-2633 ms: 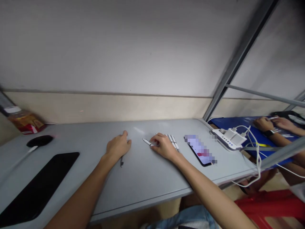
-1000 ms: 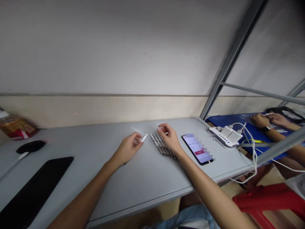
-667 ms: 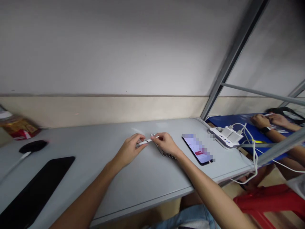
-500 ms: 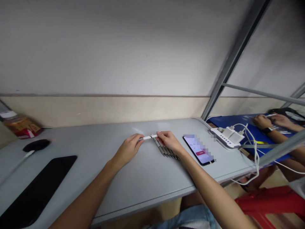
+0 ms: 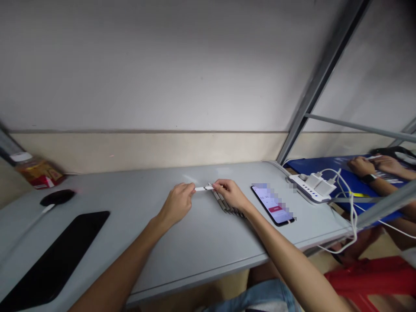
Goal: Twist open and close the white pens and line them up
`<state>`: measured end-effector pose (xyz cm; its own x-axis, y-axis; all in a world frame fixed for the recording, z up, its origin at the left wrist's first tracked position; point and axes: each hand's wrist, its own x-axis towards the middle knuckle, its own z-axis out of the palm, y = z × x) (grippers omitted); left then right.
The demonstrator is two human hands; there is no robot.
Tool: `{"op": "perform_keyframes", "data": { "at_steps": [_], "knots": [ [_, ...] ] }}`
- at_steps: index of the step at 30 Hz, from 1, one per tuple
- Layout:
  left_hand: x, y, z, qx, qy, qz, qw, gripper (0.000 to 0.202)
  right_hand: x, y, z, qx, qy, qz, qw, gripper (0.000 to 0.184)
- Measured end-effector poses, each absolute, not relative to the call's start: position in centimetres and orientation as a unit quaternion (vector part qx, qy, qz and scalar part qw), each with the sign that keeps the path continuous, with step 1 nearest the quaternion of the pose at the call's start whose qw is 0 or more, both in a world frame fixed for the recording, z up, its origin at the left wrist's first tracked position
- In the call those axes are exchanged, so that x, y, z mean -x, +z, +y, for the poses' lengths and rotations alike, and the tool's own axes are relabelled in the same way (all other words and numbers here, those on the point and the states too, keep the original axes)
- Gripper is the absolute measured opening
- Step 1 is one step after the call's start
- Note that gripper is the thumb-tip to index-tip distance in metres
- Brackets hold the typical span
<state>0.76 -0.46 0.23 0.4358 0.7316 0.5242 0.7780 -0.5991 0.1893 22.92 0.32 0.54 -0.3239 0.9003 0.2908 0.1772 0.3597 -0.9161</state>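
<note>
A slim white pen [image 5: 203,188] with a dark mark and a small clip lies level between my two hands, just above the grey desk [image 5: 182,260]. My left hand [image 5: 178,200] pinches its left end, the fingertips hiding that tip. At the other end, my right hand [image 5: 230,193] grips it between thumb and fingers. Below my right hand, several grey pens [image 5: 224,206] rest side by side on the desk, partly covered by that hand.
A lit phone [image 5: 273,206] and a white power strip [image 5: 310,188] with plugs and cables lie to the right. At left are a black mat [image 5: 58,260], a black round object [image 5: 57,198] and a bottle [image 5: 37,171]. Another person's hands [image 5: 373,164] work over a blue surface.
My left fingers have closed further over the pen's left end, covering the grey tip that showed before. The whole view has shifted slightly. My right hand keeps its grip.
</note>
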Motion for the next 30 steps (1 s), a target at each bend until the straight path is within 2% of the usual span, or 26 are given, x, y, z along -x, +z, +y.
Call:
{"op": "perform_keyframes", "data": {
  "at_steps": [2,5,7,9,10,12,14,18,21,26,29,30],
  "knots": [
    [-0.65,-0.09,-0.24,0.838,-0.302,-0.454,0.005,0.021,-22.88,0.52,0.38,0.374,0.369,-0.708,0.472,0.027],
    [-0.52,-0.3,-0.01,0.835,-0.304,-0.458,-0.026,0.02,-22.9,0.42,0.55,0.376,0.372,-0.687,0.499,0.035],
    [-0.47,-0.24,0.0,0.836,-0.299,-0.459,-0.03,0.022,-22.97,0.33,0.68,0.4,0.391,-0.682,0.471,0.031],
    [-0.46,-0.09,-0.09,0.839,-0.29,-0.459,-0.026,0.023,-23.07,0.27,0.78,0.413,0.4,-0.691,0.439,0.039],
    [-0.47,-0.01,-0.14,0.84,-0.286,-0.46,-0.024,0.023,-23.11,0.25,0.82,0.408,0.395,-0.698,0.437,0.038],
    [-0.51,0.11,-0.22,0.841,-0.281,-0.462,-0.021,0.023,-23.15,0.23,0.86,0.392,0.372,-0.7,0.466,0.026],
    [-0.56,0.14,-0.25,0.841,-0.278,-0.463,-0.019,0.024,-23.15,0.18,0.87,0.39,0.374,-0.688,0.485,0.031],
    [-0.62,0.0,-0.22,0.847,-0.271,-0.457,-0.007,0.027,-23.16,0.01,0.86,0.413,0.41,-0.693,0.425,0.032],
    [-0.61,-0.06,-0.21,0.843,-0.277,-0.462,-0.004,0.027,-23.2,-0.06,0.88,0.403,0.358,-0.705,0.461,0.023],
    [-0.66,0.06,-0.32,0.84,-0.282,-0.464,-0.011,0.026,-23.2,-0.11,0.97,0.409,0.355,-0.718,0.437,0.026],
    [-0.74,0.19,-0.43,0.838,-0.284,-0.466,-0.015,0.025,-23.19,-0.2,1.03,0.4,0.321,-0.723,0.462,0.02],
    [-0.77,0.22,-0.47,0.839,-0.283,-0.465,-0.016,0.025,-23.2,-0.26,1.04,0.399,0.32,-0.72,0.469,0.028]
  ]
}}
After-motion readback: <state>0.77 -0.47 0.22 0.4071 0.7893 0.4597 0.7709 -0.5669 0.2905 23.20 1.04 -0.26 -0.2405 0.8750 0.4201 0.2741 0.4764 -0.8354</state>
